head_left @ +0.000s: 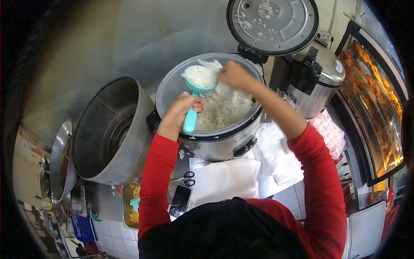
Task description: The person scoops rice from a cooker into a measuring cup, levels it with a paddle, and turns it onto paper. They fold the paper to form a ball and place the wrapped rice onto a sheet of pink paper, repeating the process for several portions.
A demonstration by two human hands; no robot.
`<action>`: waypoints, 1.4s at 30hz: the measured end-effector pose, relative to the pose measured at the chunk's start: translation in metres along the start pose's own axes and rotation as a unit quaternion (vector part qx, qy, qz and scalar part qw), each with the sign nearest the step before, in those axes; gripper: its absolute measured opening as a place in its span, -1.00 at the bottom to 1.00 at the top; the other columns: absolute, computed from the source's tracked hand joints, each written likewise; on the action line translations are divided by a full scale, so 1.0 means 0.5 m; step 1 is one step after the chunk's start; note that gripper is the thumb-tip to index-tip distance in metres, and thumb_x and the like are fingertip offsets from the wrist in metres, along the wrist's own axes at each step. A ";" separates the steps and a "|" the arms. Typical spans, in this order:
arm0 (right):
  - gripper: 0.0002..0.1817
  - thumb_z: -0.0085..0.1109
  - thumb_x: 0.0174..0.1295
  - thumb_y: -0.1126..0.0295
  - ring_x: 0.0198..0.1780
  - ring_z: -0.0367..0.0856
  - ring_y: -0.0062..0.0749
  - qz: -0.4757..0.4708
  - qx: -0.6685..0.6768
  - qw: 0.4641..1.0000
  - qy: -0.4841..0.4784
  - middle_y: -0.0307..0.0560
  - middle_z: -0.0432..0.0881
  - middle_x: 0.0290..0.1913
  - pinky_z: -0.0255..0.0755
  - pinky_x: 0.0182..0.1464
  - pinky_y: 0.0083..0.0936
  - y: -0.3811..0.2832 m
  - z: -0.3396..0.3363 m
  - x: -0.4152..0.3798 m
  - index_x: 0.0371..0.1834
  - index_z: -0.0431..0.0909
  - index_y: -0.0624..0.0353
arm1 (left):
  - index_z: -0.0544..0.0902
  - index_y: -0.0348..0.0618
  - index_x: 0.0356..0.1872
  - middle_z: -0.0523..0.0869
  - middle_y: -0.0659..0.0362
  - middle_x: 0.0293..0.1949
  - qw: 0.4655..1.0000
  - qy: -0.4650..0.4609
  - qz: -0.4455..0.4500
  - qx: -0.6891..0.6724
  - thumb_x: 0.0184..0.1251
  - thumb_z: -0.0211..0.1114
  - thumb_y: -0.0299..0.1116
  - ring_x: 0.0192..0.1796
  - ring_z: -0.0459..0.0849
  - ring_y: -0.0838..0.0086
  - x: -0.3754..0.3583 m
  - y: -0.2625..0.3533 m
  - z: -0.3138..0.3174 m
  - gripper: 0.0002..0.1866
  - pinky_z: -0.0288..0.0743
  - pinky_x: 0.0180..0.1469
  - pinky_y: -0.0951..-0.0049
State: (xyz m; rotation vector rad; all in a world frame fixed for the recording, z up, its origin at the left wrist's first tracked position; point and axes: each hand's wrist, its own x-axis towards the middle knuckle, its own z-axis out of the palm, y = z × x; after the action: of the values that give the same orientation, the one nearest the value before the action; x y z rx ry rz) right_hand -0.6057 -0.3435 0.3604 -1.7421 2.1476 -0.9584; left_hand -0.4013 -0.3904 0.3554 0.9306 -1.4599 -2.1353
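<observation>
My left hand [183,108] is closed round the handle of a turquoise scoop [189,120], its round bowl heaped with white rice [202,77]. The scoop is above the open rice cooker [207,149], which holds more rice [226,108]. Beside the scoop, over the cooker's far right part, my right hand [235,75] has its fingers closed. Something whitish and blurred [211,64] lies between its fingertips and the scoop; what it is cannot be made out.
The cooker's raised lid [276,21] stands behind. To the left is a large metal pot [108,129]; in front lie white paper [224,183], scissors [188,178] and a phone [180,200]. At the right are a steel urn [310,93] and a glass food case [375,103].
</observation>
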 end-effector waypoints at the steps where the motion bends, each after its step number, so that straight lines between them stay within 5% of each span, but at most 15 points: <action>1: -0.69 0.08 0.14 0.32 -0.52 0.61 -0.12 0.067 0.042 0.992 -0.099 0.21 0.62 -0.47 0.49 -0.35 -0.26 0.009 -0.039 0.005 -0.15 0.63 0.29 | 0.42 -0.43 -0.35 0.45 0.10 -0.50 0.999 -0.022 0.008 -0.038 0.16 0.06 -0.71 -0.61 0.33 0.64 -0.014 0.008 0.002 -0.94 0.20 -0.64 0.62; 2: -0.72 0.09 0.16 0.30 -0.53 0.59 -0.20 0.133 0.082 0.968 -0.196 0.16 0.65 -0.42 0.48 -0.38 -0.30 0.014 -0.077 0.003 -0.23 0.65 0.27 | 0.41 -0.44 -0.34 0.45 0.09 -0.48 0.996 -0.045 0.017 -0.077 0.16 0.07 -0.71 -0.59 0.34 0.63 -0.027 0.019 0.004 -0.94 0.21 -0.62 0.62; 5: -0.69 0.02 0.25 0.26 -0.47 0.58 -0.27 -0.024 0.005 0.979 -0.202 0.05 0.65 -0.35 0.47 -0.39 -0.38 0.088 -0.058 0.010 -0.31 0.62 0.31 | 0.38 -0.47 -0.30 0.46 0.05 -0.41 0.982 -0.075 0.045 -0.169 0.17 0.06 -0.72 -0.54 0.36 0.61 -0.035 0.049 0.010 -0.90 0.26 -0.56 0.62; 8: -0.58 0.04 0.24 0.15 -0.35 0.64 -0.15 -0.165 -0.239 0.930 0.226 0.14 0.63 -0.40 0.50 -0.25 -0.29 0.061 -0.024 -0.031 -0.46 0.60 0.37 | 0.36 -0.45 -0.22 0.47 0.01 -0.28 0.973 -0.063 0.087 -0.203 0.16 0.05 -0.74 -0.34 0.49 0.49 -0.051 0.075 0.032 -0.84 0.44 -0.34 0.58; 10: -0.56 -0.01 0.29 0.07 -0.29 0.63 -0.10 0.002 0.212 0.975 0.062 0.01 0.57 -0.31 0.52 -0.23 -0.25 -0.010 -0.008 -0.069 -0.27 0.57 0.31 | 0.36 -0.43 -0.19 0.48 0.01 -0.25 0.967 0.023 0.123 -0.220 0.16 0.04 -0.73 -0.20 0.55 0.42 -0.050 0.076 0.065 -0.81 0.50 -0.24 0.55; 13: -0.64 -0.09 0.35 0.16 -0.32 0.58 -0.22 0.168 0.632 0.732 -0.188 -0.11 0.52 -0.28 0.47 -0.37 -0.41 -0.151 -0.012 -0.187 0.01 0.39 0.21 | 0.40 -0.34 -0.14 0.52 0.05 -0.09 0.973 0.010 0.161 -0.167 0.23 0.10 -0.60 0.01 0.56 0.32 -0.028 0.051 0.053 -0.82 0.53 -0.02 0.39; 14: -0.70 -0.10 0.36 0.25 -0.35 0.56 -0.41 0.172 0.700 0.663 -0.201 -0.16 0.51 -0.29 0.41 -0.49 -0.56 -0.170 -0.009 -0.202 0.03 0.35 0.20 | 0.39 -0.34 -0.11 0.52 0.05 -0.07 0.976 0.006 0.156 -0.150 0.24 0.11 -0.58 0.03 0.56 0.32 -0.028 0.044 0.054 -0.79 0.52 0.01 0.37; 21: -0.81 -0.06 0.31 0.41 -0.54 0.41 -0.62 0.175 0.673 0.704 -0.146 -0.18 0.50 -0.35 0.22 -0.59 -0.72 -0.076 -0.002 -0.189 -0.11 0.40 0.29 | 0.48 -0.20 0.18 0.54 0.08 0.12 0.933 -0.088 0.076 0.341 0.13 0.38 -0.22 0.20 0.49 0.29 -0.004 0.044 -0.055 -0.42 0.29 0.26 0.40; 23: -0.87 -0.01 0.25 0.51 -0.50 0.45 -0.54 0.206 0.613 0.761 -0.050 -0.11 0.52 -0.38 0.28 -0.58 -0.70 -0.091 -0.031 -0.211 -0.20 0.44 0.33 | 0.51 -0.05 0.19 0.51 0.13 0.17 0.589 0.039 -0.060 0.805 0.20 0.29 -0.20 0.30 0.37 0.29 0.031 0.059 -0.077 -0.50 0.13 0.34 0.40; 25: -0.89 0.02 0.20 0.57 -0.49 0.47 -0.49 0.220 0.593 0.774 0.001 -0.07 0.53 -0.39 0.32 -0.57 -0.68 -0.090 -0.045 -0.225 -0.24 0.46 0.37 | 0.52 0.07 0.18 0.45 0.20 0.21 0.262 0.283 0.041 0.922 0.28 0.14 -0.22 0.34 0.26 0.38 0.050 0.020 -0.067 -0.58 0.03 0.36 0.42; 27: -0.88 0.04 0.18 0.59 -0.49 0.47 -0.49 0.218 0.624 0.750 0.012 -0.05 0.53 -0.39 0.35 -0.55 -0.68 -0.074 -0.054 -0.233 -0.25 0.47 0.41 | 0.57 0.15 0.11 0.40 0.24 0.22 0.080 0.327 0.283 0.898 0.30 0.02 -0.26 0.31 0.23 0.45 0.119 0.024 -0.096 -0.63 -0.01 0.33 0.40; 29: -0.84 0.04 0.21 0.53 -0.48 0.44 -0.59 0.205 0.624 0.754 -0.006 -0.13 0.53 -0.37 0.28 -0.52 -0.75 -0.071 -0.071 -0.263 -0.17 0.43 0.35 | 0.63 0.05 -0.06 0.42 0.19 0.20 0.097 0.203 0.387 0.894 0.23 0.12 -0.31 0.28 0.28 0.40 0.107 0.072 -0.044 -0.73 0.06 0.32 0.37; 31: -0.81 0.04 0.22 0.50 -0.48 0.38 -0.68 0.183 0.632 0.753 -0.013 -0.19 0.51 -0.35 0.19 -0.54 -0.81 -0.065 -0.087 -0.298 -0.13 0.40 0.32 | 0.65 0.03 -0.15 0.46 0.20 0.10 0.154 0.229 0.413 0.868 0.13 0.22 -0.35 0.24 0.31 0.39 0.101 0.091 -0.001 -0.76 0.11 0.28 0.36; 37: -0.73 0.05 0.22 0.49 -0.47 0.39 -0.67 0.133 0.677 0.723 -0.043 -0.16 0.50 -0.32 0.24 -0.53 -0.84 -0.039 -0.127 -0.424 -0.06 0.38 0.43 | 0.69 0.02 -0.42 0.49 0.20 -0.08 0.372 0.203 0.404 0.811 -0.12 0.37 -0.48 0.16 0.35 0.33 0.040 0.093 0.039 -0.83 0.13 0.23 0.18; 42: -0.71 0.05 0.25 0.45 -0.46 0.37 -0.72 0.134 0.719 0.676 -0.090 -0.18 0.48 -0.31 0.19 -0.59 -0.86 -0.011 -0.120 -0.477 -0.03 0.37 0.41 | 0.75 0.12 -0.40 0.50 0.27 0.10 0.423 0.192 0.361 0.809 -0.06 0.34 -0.39 0.21 0.33 0.39 0.004 0.065 0.016 -0.84 0.03 0.25 0.07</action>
State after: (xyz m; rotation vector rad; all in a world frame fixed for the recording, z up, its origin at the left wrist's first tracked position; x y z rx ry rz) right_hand -0.5679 -0.1007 0.3550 -0.5872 0.7592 -1.5638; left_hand -0.4097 -0.3988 0.3869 0.7209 -2.5834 0.6560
